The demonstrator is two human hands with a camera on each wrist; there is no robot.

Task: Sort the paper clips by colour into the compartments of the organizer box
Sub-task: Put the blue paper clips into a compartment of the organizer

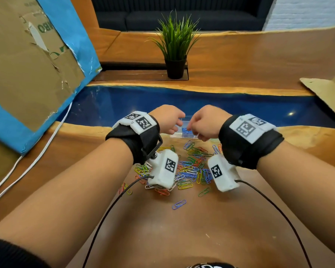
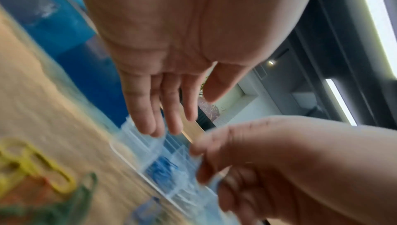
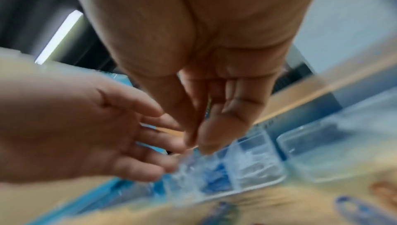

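Both hands meet over the box (image 1: 184,132) at frame centre, left hand (image 2: 163,82) spread, right hand (image 3: 206,115) pinched, contents unclear; a careless drop could land among wrong colours, while clips (image 1: 190,169) wait below.

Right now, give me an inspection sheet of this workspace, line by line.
Surface: wooden table with a blue resin strip.
Job's things: clear organizer box, blue clips in one compartment; mixed paper clips piled loose near it.
Clutter: potted plant, cardboard sheets.
Hands: left hand open over the box; right hand has its fingertips pinched above the box, contents blurred.
Cables: black wrist-camera leads; white cable at left.
Surroundings: dark sofa behind.
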